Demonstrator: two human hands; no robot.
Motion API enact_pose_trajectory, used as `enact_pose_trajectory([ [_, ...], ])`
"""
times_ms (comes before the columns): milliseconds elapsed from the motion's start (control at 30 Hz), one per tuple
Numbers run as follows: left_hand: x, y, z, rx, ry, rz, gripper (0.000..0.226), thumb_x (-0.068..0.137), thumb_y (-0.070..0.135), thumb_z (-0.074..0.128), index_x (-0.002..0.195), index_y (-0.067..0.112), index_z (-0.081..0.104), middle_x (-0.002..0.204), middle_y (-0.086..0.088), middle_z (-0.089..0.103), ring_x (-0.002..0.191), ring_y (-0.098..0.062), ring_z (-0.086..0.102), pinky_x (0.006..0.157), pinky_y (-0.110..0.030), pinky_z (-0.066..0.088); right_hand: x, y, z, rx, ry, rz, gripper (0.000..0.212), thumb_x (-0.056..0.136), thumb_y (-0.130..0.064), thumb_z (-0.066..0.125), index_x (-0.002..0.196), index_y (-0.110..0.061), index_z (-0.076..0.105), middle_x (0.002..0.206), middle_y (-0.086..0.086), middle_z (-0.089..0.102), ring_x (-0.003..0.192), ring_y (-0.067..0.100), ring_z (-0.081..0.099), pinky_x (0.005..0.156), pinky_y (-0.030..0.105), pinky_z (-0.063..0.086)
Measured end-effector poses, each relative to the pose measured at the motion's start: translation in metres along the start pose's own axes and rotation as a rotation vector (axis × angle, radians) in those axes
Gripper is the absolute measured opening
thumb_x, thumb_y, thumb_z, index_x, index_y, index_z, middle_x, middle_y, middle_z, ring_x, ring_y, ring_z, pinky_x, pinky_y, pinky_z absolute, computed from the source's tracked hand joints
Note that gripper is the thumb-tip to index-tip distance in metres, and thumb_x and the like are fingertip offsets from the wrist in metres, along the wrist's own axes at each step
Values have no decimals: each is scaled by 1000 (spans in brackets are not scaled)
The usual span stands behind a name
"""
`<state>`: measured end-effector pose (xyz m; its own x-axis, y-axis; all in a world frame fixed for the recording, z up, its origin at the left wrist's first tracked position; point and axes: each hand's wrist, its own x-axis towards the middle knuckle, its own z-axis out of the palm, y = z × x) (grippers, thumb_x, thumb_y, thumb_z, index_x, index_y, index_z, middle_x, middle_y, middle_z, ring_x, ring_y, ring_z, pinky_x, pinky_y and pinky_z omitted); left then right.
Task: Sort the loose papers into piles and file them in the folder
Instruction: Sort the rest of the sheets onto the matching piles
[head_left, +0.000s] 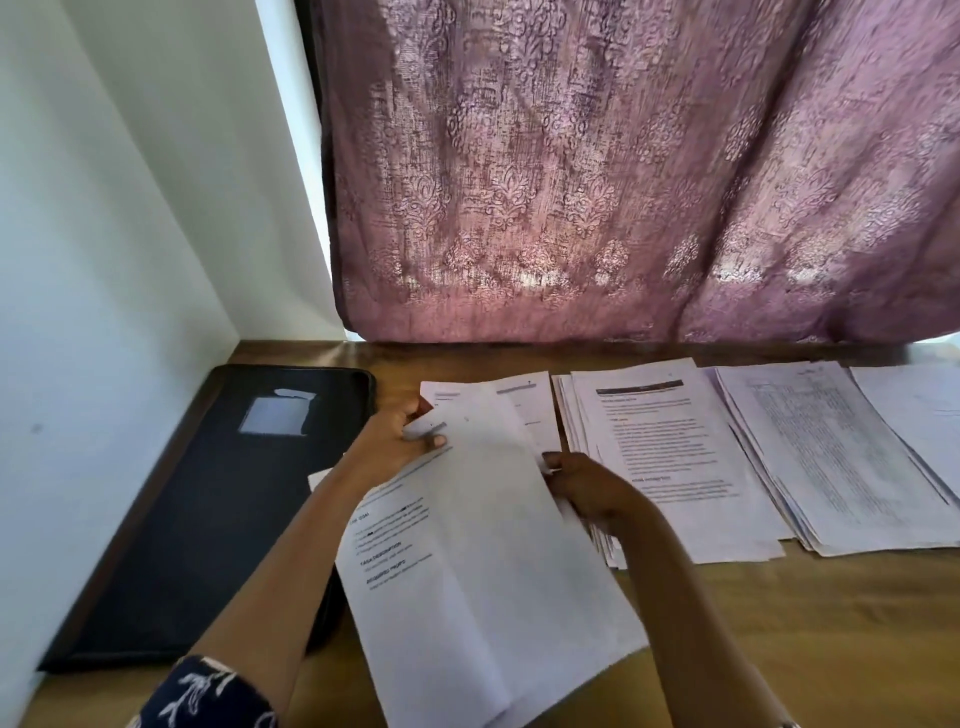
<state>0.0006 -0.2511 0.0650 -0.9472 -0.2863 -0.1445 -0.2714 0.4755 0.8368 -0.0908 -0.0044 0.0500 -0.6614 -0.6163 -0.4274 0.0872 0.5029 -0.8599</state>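
Both of my hands hold a stack of white printed sheets (483, 545) lifted off the wooden table (779, 623) in the centre of the view. My left hand (395, 441) grips the stack's far left corner, thumb on top. At the stack's right edge my right hand (587, 488) pinches the paper. A closed black folder (218, 519) with a clear label pocket lies flat at the left, against the wall. To the right lie three paper piles: one headed by a dark title bar (670, 457), one of dense tables (841, 457), and one at the frame's edge (919, 400).
A purple patterned curtain (623, 182) hangs down to the table's back edge. A white wall (104, 260) borders the table on the left. More sheets (524, 405) lie under and behind the held stack. Bare wood shows at the front right.
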Motion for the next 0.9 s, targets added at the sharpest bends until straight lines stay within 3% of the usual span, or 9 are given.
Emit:
enact_pose_trajectory([
  [133,6,-12,15,18,-22,-34,40,83,30,75,116,23,54,116,6,55,110,-14,52,85,-25,37,5,17,24,252,-2,83,27,94,3,46,101,-11,68,100,10,71,88,23,68,82,34,56],
  [200,9,-16,20,29,-50,-76,41,82,29,75,117,26,54,115,0,54,110,-18,51,86,-26,36,2,23,32,435,29,119,24,101,-19,45,100,-14,68,102,8,70,95,24,65,84,34,54],
  [267,14,-20,26,40,-51,-98,39,83,28,75,118,24,57,114,-1,55,109,-17,52,85,-25,37,1,31,36,530,57,158,37,98,-50,42,103,-22,66,104,1,70,100,23,64,90,38,51],
  [367,16,-25,35,32,-39,-80,36,85,23,73,117,15,61,115,3,57,110,-12,50,83,-21,36,1,40,44,202,21,58,61,75,-73,58,117,-30,61,118,-4,66,110,17,62,102,45,46],
  [467,18,-31,41,56,-29,-65,19,84,23,74,98,17,63,98,6,61,101,-17,57,70,-18,39,5,39,45,-18,3,-16,25,89,-45,60,107,-28,60,110,-4,66,100,14,63,95,37,50],
  [567,16,-31,41,93,-25,-56,17,84,23,74,94,15,64,91,7,62,86,-11,55,64,-10,36,21,26,28,-173,256,-69,11,97,-20,52,94,-17,62,90,3,64,82,18,61,77,31,48],
  [667,12,-32,43,139,16,14,13,84,22,74,91,16,64,83,7,62,73,-6,53,58,-6,34,54,14,1,-483,554,-190,18,96,-14,52,109,-12,64,109,6,68,97,22,63,82,26,47],
  [800,8,-41,46,149,43,28,13,86,26,72,84,24,59,75,16,58,69,-3,54,58,-9,35,107,7,-24,-787,353,-249,61,94,-36,56,146,-12,34,153,9,35,140,26,32,114,40,26],
  [900,7,-48,46,88,81,8,15,85,29,72,79,28,58,75,11,63,69,-6,59,62,-21,41,130,18,-26,-955,208,-178,80,93,-51,51,153,-13,13,160,7,13,147,23,12,117,50,13],
])
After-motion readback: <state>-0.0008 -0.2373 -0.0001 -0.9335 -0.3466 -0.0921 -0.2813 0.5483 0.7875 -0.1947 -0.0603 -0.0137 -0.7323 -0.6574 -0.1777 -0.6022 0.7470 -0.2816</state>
